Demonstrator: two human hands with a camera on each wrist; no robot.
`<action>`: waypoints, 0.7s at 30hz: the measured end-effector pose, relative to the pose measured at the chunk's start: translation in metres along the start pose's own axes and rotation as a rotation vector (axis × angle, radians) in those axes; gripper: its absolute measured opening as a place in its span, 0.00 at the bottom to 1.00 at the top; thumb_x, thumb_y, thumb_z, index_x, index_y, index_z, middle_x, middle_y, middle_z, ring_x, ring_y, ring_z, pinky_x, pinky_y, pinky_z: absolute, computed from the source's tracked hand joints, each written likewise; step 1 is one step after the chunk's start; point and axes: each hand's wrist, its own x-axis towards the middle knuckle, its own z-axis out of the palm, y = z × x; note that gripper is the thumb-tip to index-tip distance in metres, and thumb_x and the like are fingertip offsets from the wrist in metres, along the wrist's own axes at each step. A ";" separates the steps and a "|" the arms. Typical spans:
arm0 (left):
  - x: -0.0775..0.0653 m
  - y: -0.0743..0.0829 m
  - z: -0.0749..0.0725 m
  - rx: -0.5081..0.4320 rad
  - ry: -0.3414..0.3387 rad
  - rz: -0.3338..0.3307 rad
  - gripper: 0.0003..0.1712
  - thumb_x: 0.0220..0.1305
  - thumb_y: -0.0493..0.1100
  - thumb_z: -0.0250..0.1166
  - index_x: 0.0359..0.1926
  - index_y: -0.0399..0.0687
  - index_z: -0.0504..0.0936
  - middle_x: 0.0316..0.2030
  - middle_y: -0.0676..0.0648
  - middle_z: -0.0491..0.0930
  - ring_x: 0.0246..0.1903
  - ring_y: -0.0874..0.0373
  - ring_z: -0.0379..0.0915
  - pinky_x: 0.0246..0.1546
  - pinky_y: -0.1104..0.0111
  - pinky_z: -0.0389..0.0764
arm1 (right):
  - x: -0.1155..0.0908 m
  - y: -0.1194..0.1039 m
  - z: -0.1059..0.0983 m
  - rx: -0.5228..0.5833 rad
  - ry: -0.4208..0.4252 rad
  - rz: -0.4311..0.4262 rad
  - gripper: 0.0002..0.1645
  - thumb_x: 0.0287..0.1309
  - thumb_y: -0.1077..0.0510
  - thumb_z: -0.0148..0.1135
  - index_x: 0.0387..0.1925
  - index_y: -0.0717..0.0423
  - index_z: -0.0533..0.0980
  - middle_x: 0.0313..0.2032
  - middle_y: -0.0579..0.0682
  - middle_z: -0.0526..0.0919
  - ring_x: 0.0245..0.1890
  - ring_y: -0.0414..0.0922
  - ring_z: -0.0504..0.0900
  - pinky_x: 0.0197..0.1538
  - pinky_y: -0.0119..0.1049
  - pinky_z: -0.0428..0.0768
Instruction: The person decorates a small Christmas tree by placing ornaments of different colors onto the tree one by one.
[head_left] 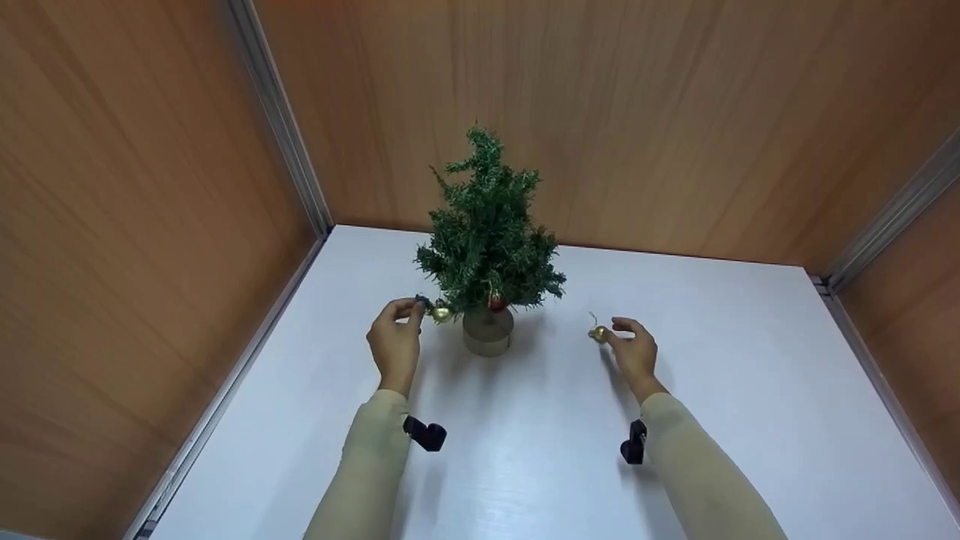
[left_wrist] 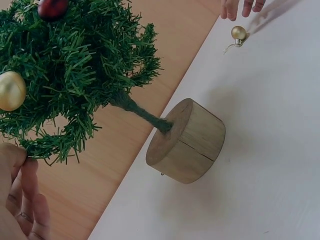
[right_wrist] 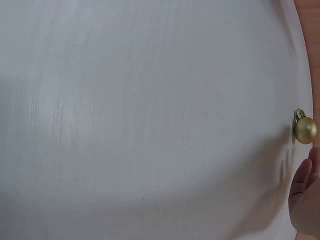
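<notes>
A small green artificial Christmas tree (head_left: 491, 225) stands upright on a round wooden base (left_wrist: 192, 142). My left hand (head_left: 396, 341) pinches the tip of a low branch (left_wrist: 62, 142) on its left side between thumb and finger. Close to those fingers a gold bauble (head_left: 441, 313) hangs on the tree, and a red bauble (head_left: 496, 301) hangs at the front. Right of the tree, another gold bauble (right_wrist: 305, 131) with a thin hanging loop appears to lie on the table. My right hand (head_left: 635, 351) is beside it, its fingers apart, fingertips at or just short of the ball.
The white table (head_left: 510, 472) meets a wood-grain panel (head_left: 637, 127) behind the tree. More wood panels with metal edge strips (head_left: 281, 112) flank it on both sides. A black wrist camera (head_left: 425, 433) is on the left sleeve, another (head_left: 634, 442) on the right.
</notes>
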 end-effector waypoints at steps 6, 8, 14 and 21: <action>0.001 -0.001 -0.003 0.003 -0.012 -0.018 0.09 0.67 0.47 0.66 0.42 0.48 0.86 0.35 0.49 0.85 0.28 0.55 0.80 0.30 0.66 0.76 | 0.001 0.003 0.003 0.047 -0.050 0.040 0.28 0.64 0.53 0.64 0.62 0.61 0.72 0.59 0.57 0.75 0.53 0.50 0.78 0.50 0.36 0.74; 0.001 -0.001 -0.003 0.002 -0.014 -0.021 0.09 0.67 0.47 0.66 0.42 0.48 0.86 0.35 0.49 0.85 0.28 0.56 0.80 0.30 0.66 0.76 | 0.001 0.005 0.003 0.062 -0.065 0.040 0.29 0.64 0.52 0.64 0.62 0.61 0.71 0.60 0.57 0.75 0.54 0.51 0.78 0.52 0.38 0.73; 0.004 0.002 -0.003 -0.004 -0.010 -0.005 0.09 0.66 0.46 0.66 0.42 0.47 0.86 0.35 0.48 0.85 0.29 0.55 0.80 0.30 0.67 0.77 | 0.001 0.006 0.005 0.094 -0.098 0.019 0.27 0.66 0.54 0.62 0.62 0.61 0.72 0.54 0.61 0.82 0.54 0.52 0.81 0.55 0.38 0.74; 0.006 0.004 -0.002 -0.001 -0.020 -0.017 0.09 0.66 0.46 0.66 0.42 0.47 0.86 0.35 0.48 0.84 0.30 0.51 0.82 0.30 0.67 0.76 | 0.004 0.007 0.005 0.014 -0.107 0.007 0.26 0.64 0.58 0.65 0.62 0.62 0.73 0.59 0.60 0.77 0.57 0.54 0.78 0.49 0.30 0.76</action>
